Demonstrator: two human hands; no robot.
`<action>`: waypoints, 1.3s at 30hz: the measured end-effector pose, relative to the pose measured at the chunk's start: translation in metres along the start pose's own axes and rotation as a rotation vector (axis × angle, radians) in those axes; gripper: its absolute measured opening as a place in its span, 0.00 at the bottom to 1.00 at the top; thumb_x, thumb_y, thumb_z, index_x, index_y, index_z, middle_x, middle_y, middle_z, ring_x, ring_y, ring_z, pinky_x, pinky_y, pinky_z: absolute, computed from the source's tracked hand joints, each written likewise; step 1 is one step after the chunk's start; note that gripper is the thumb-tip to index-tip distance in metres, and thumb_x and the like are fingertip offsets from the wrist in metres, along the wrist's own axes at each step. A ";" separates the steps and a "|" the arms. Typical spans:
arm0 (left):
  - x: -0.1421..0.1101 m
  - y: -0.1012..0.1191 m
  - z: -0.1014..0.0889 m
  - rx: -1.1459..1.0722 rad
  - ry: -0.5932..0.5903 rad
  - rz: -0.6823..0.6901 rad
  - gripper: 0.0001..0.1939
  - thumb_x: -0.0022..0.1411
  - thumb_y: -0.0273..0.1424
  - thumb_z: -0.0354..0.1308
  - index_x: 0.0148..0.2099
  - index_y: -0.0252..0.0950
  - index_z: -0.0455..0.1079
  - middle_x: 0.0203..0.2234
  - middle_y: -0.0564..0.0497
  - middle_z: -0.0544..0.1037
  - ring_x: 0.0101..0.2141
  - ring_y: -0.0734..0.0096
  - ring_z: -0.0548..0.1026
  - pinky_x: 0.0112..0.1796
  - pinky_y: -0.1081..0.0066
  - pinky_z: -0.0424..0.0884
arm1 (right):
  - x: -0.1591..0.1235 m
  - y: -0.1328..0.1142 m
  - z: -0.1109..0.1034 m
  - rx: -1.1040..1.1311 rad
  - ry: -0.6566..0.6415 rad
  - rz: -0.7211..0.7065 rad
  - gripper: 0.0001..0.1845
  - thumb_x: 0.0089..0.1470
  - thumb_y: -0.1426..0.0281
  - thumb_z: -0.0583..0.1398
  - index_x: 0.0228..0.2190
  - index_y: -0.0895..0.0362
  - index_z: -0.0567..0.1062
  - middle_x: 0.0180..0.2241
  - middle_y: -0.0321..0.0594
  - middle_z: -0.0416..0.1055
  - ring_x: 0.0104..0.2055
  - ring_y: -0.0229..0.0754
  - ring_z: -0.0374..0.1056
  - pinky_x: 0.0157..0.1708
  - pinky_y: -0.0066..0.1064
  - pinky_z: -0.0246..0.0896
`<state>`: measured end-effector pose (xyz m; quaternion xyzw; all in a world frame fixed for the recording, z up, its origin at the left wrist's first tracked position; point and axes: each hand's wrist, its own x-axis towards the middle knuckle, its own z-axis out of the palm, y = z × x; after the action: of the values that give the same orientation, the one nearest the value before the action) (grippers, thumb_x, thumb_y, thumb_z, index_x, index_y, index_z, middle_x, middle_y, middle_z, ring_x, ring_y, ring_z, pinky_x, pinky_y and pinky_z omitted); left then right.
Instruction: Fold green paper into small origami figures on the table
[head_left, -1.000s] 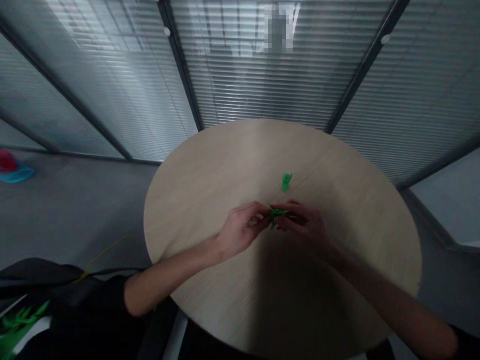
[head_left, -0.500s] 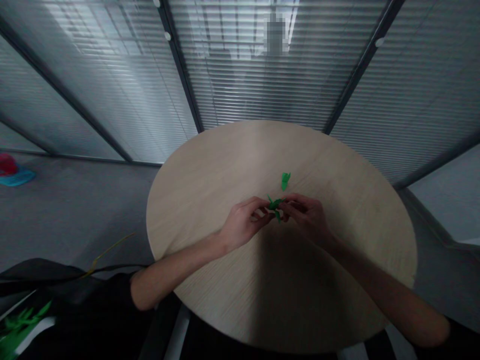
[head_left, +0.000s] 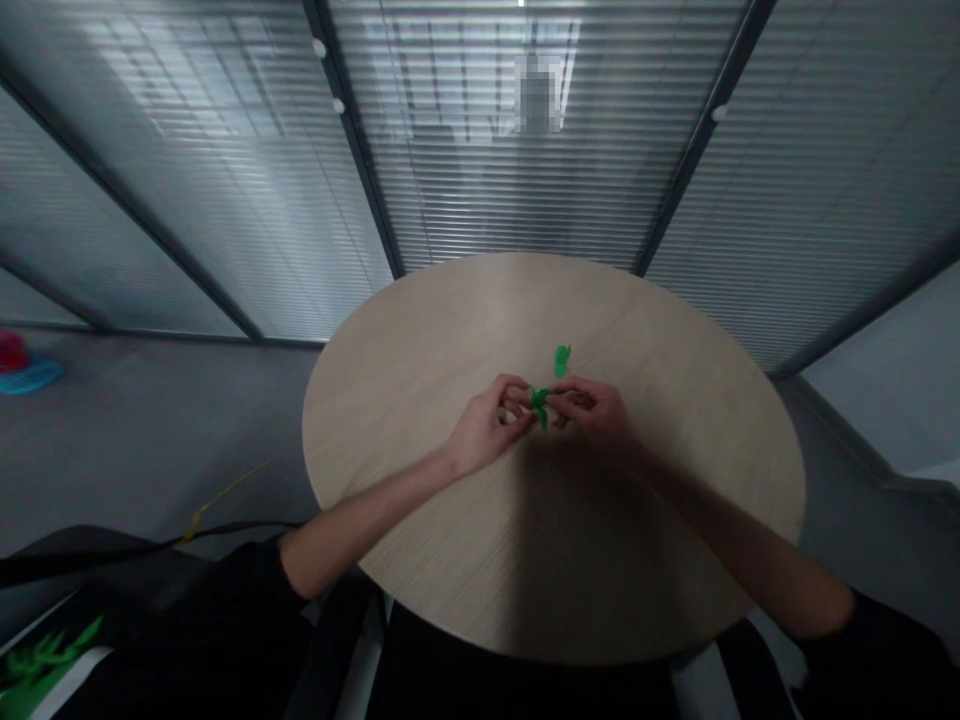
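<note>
A small folded green paper piece (head_left: 538,401) is pinched between both my hands above the middle of a round light-wood table (head_left: 420,340). My left hand (head_left: 486,427) grips its left side with fingertips closed. My right hand (head_left: 595,410) grips its right side, fingers closed too. A second small green paper piece (head_left: 562,359) lies on the table just beyond my hands, touching neither.
Glass walls with closed grey blinds (head_left: 525,150) stand behind the table. Grey floor lies to the left, with a red and blue object (head_left: 22,362) at the far left edge. Green paper (head_left: 41,655) shows at the bottom left corner.
Both hands, with the green piece, have drifted slightly farther out over the table, toward the loose green piece. The view has shifted as my head moved.
</note>
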<state>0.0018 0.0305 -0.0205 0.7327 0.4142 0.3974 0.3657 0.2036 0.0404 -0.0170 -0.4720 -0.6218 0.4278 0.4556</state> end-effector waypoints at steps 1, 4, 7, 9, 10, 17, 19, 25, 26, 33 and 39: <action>0.001 -0.001 0.000 -0.029 -0.007 0.003 0.19 0.63 0.30 0.61 0.55 0.35 0.64 0.39 0.47 0.82 0.33 0.72 0.79 0.29 0.77 0.71 | 0.000 0.001 0.000 -0.023 -0.006 -0.008 0.18 0.49 0.55 0.69 0.33 0.58 0.79 0.20 0.36 0.75 0.21 0.37 0.70 0.22 0.28 0.64; 0.002 -0.003 0.001 -0.024 -0.044 0.028 0.20 0.63 0.30 0.61 0.56 0.36 0.64 0.40 0.46 0.82 0.34 0.72 0.79 0.28 0.78 0.69 | 0.002 0.005 -0.001 -0.091 -0.054 -0.047 0.19 0.52 0.54 0.67 0.34 0.58 0.79 0.20 0.35 0.74 0.20 0.37 0.69 0.21 0.27 0.63; 0.004 -0.003 0.001 0.049 -0.069 0.027 0.16 0.63 0.29 0.59 0.53 0.35 0.68 0.37 0.48 0.82 0.33 0.72 0.79 0.28 0.77 0.69 | 0.003 0.010 -0.002 -0.177 -0.075 -0.075 0.18 0.55 0.55 0.65 0.36 0.58 0.80 0.21 0.36 0.75 0.21 0.37 0.70 0.23 0.27 0.63; 0.006 -0.004 0.000 0.093 -0.072 0.022 0.15 0.63 0.26 0.57 0.52 0.35 0.70 0.36 0.48 0.82 0.30 0.73 0.77 0.28 0.76 0.69 | 0.004 0.013 -0.002 -0.216 -0.064 -0.088 0.19 0.56 0.54 0.64 0.36 0.58 0.80 0.20 0.36 0.74 0.20 0.38 0.70 0.22 0.27 0.63; 0.007 -0.005 -0.001 0.125 -0.067 0.026 0.14 0.63 0.25 0.56 0.52 0.35 0.70 0.37 0.48 0.82 0.29 0.74 0.77 0.29 0.75 0.69 | 0.005 0.014 -0.002 -0.233 -0.054 -0.097 0.19 0.56 0.54 0.64 0.36 0.58 0.79 0.20 0.36 0.74 0.20 0.38 0.69 0.22 0.28 0.62; 0.012 -0.018 -0.013 0.364 0.044 0.044 0.16 0.62 0.24 0.55 0.52 0.34 0.69 0.41 0.47 0.80 0.30 0.70 0.74 0.34 0.69 0.70 | 0.013 0.017 -0.001 -0.428 0.044 -0.235 0.10 0.57 0.63 0.62 0.35 0.56 0.81 0.31 0.43 0.79 0.29 0.42 0.69 0.33 0.33 0.62; 0.013 -0.021 -0.015 0.402 0.065 0.038 0.15 0.63 0.25 0.55 0.52 0.34 0.69 0.42 0.46 0.79 0.30 0.70 0.74 0.34 0.68 0.69 | 0.017 0.018 -0.001 -0.470 0.033 -0.269 0.09 0.57 0.65 0.62 0.35 0.56 0.81 0.34 0.44 0.79 0.32 0.42 0.69 0.36 0.34 0.62; 0.015 -0.021 -0.020 0.472 0.086 0.025 0.13 0.64 0.27 0.54 0.51 0.34 0.70 0.42 0.45 0.78 0.31 0.68 0.74 0.34 0.67 0.68 | 0.020 0.018 -0.002 -0.537 -0.015 -0.294 0.09 0.58 0.67 0.62 0.38 0.57 0.82 0.36 0.44 0.79 0.31 0.41 0.68 0.37 0.34 0.62; 0.015 -0.022 -0.021 0.480 0.087 0.023 0.13 0.64 0.27 0.54 0.51 0.34 0.70 0.42 0.45 0.78 0.31 0.68 0.74 0.35 0.67 0.69 | 0.020 0.018 -0.003 -0.542 -0.015 -0.292 0.10 0.58 0.67 0.62 0.38 0.57 0.82 0.37 0.44 0.79 0.31 0.41 0.68 0.37 0.34 0.62; 0.020 -0.028 -0.027 0.532 0.123 0.000 0.12 0.65 0.28 0.53 0.50 0.35 0.71 0.41 0.45 0.79 0.33 0.66 0.75 0.37 0.67 0.69 | 0.021 0.021 -0.004 -0.550 -0.024 -0.282 0.10 0.57 0.66 0.63 0.38 0.57 0.82 0.36 0.44 0.80 0.32 0.42 0.69 0.35 0.33 0.62; 0.023 -0.030 -0.033 0.570 0.151 -0.022 0.12 0.66 0.29 0.53 0.50 0.34 0.71 0.38 0.44 0.79 0.33 0.65 0.75 0.37 0.67 0.69 | 0.022 0.024 -0.005 -0.548 0.021 -0.245 0.10 0.58 0.65 0.62 0.35 0.59 0.81 0.32 0.43 0.80 0.28 0.40 0.68 0.32 0.32 0.61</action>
<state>-0.0289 0.0695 -0.0262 0.7697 0.5431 0.3144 0.1175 0.2103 0.0670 -0.0357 -0.5031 -0.7617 0.1811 0.3658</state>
